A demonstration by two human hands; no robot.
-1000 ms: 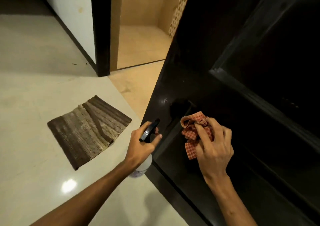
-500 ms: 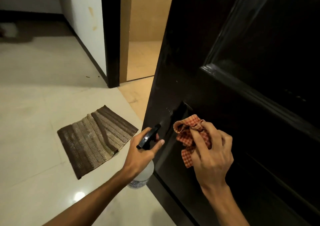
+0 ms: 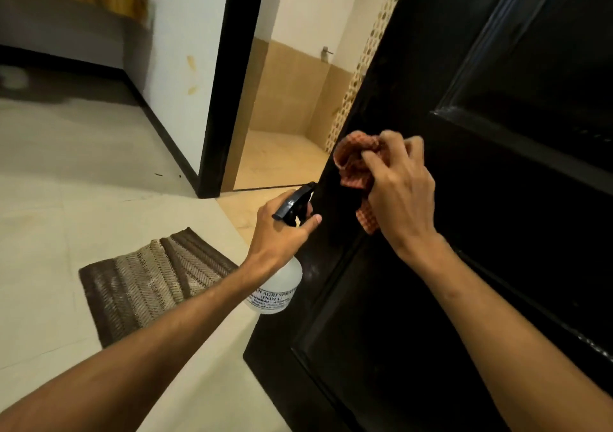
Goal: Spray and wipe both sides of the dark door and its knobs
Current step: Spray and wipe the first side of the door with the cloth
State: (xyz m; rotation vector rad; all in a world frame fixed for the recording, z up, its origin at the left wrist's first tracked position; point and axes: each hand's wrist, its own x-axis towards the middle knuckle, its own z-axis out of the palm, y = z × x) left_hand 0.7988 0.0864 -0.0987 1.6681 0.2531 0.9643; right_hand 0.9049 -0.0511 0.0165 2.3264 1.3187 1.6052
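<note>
The dark panelled door [image 3: 481, 232] fills the right half of the view, standing open with its free edge toward the tiled room. My right hand [image 3: 401, 196] grips a bunched red checked cloth [image 3: 356, 166] and presses it against the door near that edge. My left hand [image 3: 282, 232] holds a clear spray bottle [image 3: 280, 285] by its black trigger head [image 3: 293, 204], nozzle pointing at the door just left of the cloth. No knob is visible; the spot under the cloth is hidden.
A brown striped mat [image 3: 156, 279] lies on the pale floor to the left. The black door frame [image 3: 225, 83] stands beyond, with a beige tiled room [image 3: 282, 153] behind it. A white wall with dark skirting runs left.
My right hand has carried the cloth upward along the door's edge. My left hand has risen with the bottle. The view has tilted up, showing more of the doorway.
</note>
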